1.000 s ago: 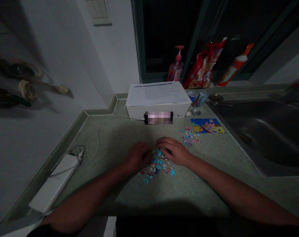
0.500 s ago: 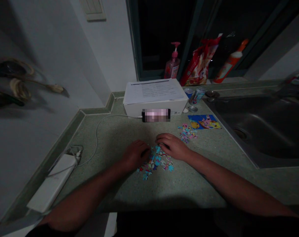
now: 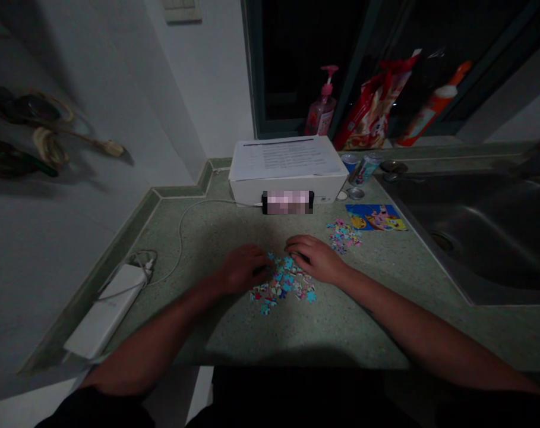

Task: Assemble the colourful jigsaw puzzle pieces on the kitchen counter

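A heap of small coloured jigsaw pieces point(image 3: 282, 286) lies on the green speckled counter point(image 3: 323, 327) in front of me. My left hand point(image 3: 240, 268) rests on the heap's left edge, its fingers curled down onto the pieces. On the heap's upper right lies my right hand point(image 3: 312, 257), with fingers bent and fingertips on the pieces. What either hand holds is hidden. A smaller pile of pieces point(image 3: 343, 234) sits to the right, beside a finished puzzle section with cartoon figures point(image 3: 375, 216).
A white box point(image 3: 287, 169) with a printed sheet stands behind, a phone point(image 3: 287, 202) leaning on it. Cans point(image 3: 363, 168), a pink soap pump point(image 3: 321, 112), a red bag point(image 3: 370, 113) and an orange bottle point(image 3: 430, 110) are at the back. Steel sink point(image 3: 479, 232) right; power bank point(image 3: 107, 309) left.
Both hands stay on the heap of pieces, shifting only slightly; the view itself has drifted a little.
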The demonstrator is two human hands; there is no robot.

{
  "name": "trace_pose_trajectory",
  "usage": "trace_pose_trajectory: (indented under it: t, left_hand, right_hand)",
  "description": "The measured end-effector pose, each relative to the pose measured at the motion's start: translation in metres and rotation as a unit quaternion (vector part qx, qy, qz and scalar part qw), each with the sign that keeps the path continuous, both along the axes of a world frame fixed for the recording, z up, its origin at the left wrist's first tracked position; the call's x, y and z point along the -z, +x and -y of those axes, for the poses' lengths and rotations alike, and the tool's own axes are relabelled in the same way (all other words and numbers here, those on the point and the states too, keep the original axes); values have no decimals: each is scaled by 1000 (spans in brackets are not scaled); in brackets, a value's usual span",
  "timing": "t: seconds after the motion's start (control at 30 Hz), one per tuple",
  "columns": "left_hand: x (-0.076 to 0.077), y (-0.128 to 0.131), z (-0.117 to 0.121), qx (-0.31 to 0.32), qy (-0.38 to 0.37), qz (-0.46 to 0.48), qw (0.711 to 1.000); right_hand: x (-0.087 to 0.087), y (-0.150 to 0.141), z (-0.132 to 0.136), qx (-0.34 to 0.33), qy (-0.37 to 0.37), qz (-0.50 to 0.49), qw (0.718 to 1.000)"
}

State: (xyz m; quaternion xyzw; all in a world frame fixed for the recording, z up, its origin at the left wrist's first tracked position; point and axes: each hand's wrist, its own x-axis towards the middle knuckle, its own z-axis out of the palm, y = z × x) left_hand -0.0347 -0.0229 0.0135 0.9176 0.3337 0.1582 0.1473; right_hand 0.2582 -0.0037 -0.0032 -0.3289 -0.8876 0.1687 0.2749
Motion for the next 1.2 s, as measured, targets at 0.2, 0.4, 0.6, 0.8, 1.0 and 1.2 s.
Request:
trace_pose_trajectory:
  t: [0.2,0.4,0.6,0.8,1.0,1.2]
  left_hand:
    - [6,0,-6,-95,4,27,995]
    - [7,0,-6,-150,-20,15,988]
    - [10,2,-3,-111,-8,22,994]
    - [9,1,-6,-148,-3,-7,989]
    - [9,1,-6,-131,6,2,991]
    - [16,3,-4,-88,45,22,995]
  right_hand:
    - [2,1,-1,-4,5,-2,1000]
    - [7,2,-4,25,19,-26,999]
    - [9,3,-6,38,10,-32,999]
    - [9,3,-5,36,20,-27,999]
    - [9,3,-5,36,16,-24,999]
    - [10,3,-6,37,16,-25,999]
